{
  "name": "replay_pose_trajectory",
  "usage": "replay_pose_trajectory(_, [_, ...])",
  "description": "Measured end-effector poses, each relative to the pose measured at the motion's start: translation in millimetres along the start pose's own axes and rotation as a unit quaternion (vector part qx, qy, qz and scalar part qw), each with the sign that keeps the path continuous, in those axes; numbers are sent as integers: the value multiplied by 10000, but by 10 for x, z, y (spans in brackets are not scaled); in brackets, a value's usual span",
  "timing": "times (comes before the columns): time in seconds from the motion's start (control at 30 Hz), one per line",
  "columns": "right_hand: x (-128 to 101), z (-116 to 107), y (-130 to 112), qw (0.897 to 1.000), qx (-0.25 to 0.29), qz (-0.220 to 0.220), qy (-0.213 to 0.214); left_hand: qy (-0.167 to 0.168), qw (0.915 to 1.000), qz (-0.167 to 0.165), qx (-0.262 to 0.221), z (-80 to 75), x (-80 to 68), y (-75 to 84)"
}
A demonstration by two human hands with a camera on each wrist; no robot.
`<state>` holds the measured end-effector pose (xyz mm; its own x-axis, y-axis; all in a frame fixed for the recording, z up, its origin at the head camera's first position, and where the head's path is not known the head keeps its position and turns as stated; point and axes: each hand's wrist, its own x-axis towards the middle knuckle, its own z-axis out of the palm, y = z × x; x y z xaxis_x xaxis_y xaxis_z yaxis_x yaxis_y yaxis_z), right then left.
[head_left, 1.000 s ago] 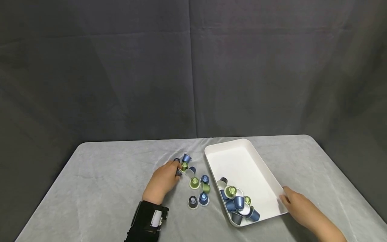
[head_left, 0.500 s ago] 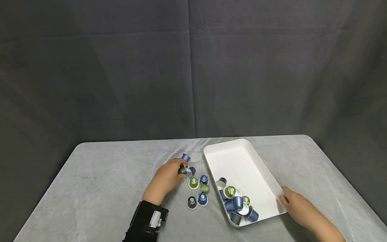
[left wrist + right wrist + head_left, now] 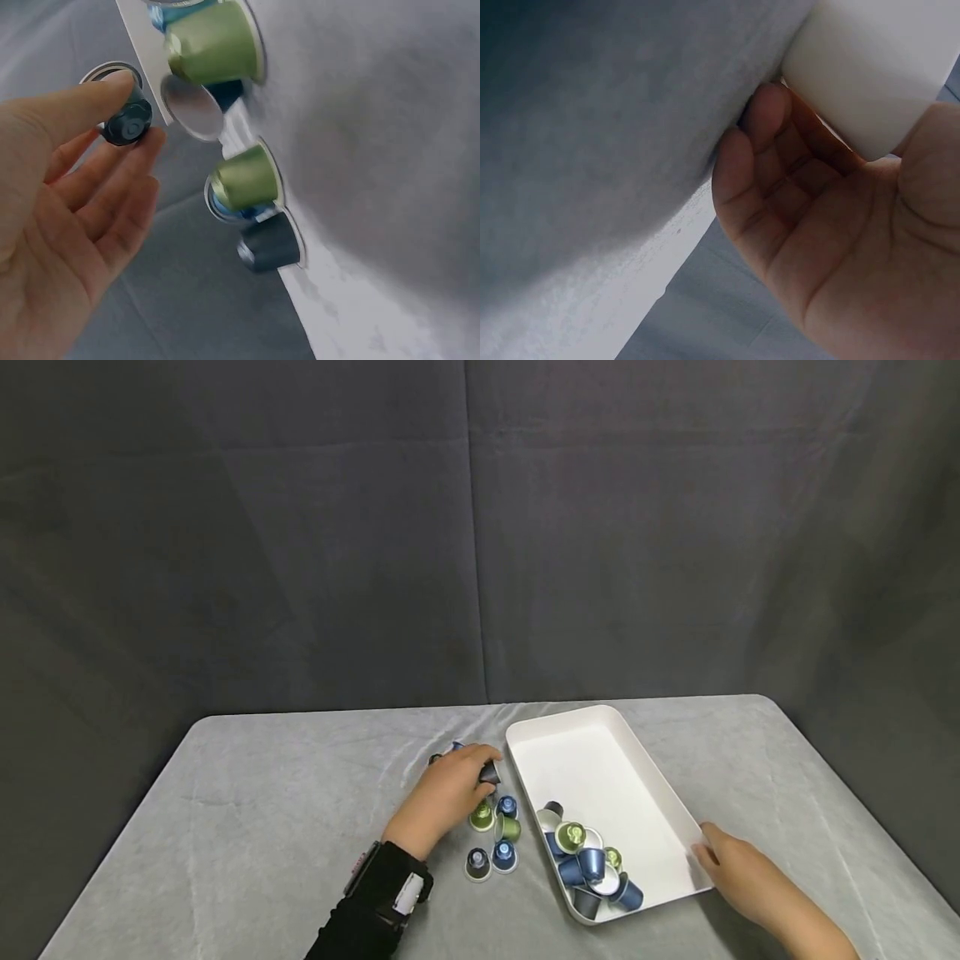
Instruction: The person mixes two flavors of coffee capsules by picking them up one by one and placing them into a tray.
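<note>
Head view: left hand (image 3: 442,797) fingers (image 3: 112,90) pinch dark capsule (image 3: 491,772).

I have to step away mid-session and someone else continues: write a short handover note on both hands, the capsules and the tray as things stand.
Left hand: pinches one dark capsule in a fingertip grip, above the table beside the tray.
Right hand: rests against the white tray at its near right corner, steadying it; holds nothing else.
Done: a heap of blue, green and dark capsules lies in the tray's near end.
Left: the pinched capsule is not yet in the tray, and loose capsules remain on the grey table left of it.
</note>
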<state>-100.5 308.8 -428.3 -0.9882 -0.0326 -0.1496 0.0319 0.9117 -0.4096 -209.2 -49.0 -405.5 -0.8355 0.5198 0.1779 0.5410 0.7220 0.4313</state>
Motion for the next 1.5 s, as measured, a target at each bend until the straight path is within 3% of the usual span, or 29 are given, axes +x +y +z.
replay_pose_trajectory(0.27, [-8,10,24,10000,-17,-69,8,-264,9996,94,107,5,130,222])
replay_pose_trajectory(0.4, [-10,-6,37,10000,-11,-74,-39,-207,9983,232,489,54,203,318])
replay_pose_trajectory(0.6, [-9,-13,43,9999,-24,-117,-6,-124,9899,502,1321,161,336,441])
replay_pose_trajectory(0.77, [-24,-15,47,9998,-89,-136,68,-154,9842,679,1630,243,450,530])
replay_pose_trajectory(1.0, [-37,-21,55,9999,-115,-92,-2,-280,9759,996,1923,346,537,593])
replay_pose_trajectory(1.2, [-24,-8,65,10000,-62,-65,-9,-377,9716,1041,2092,357,542,631])
replay_pose_trajectory(1.5, [-20,-11,46,9998,-81,-161,60,-426,9758,967,1914,348,537,592])
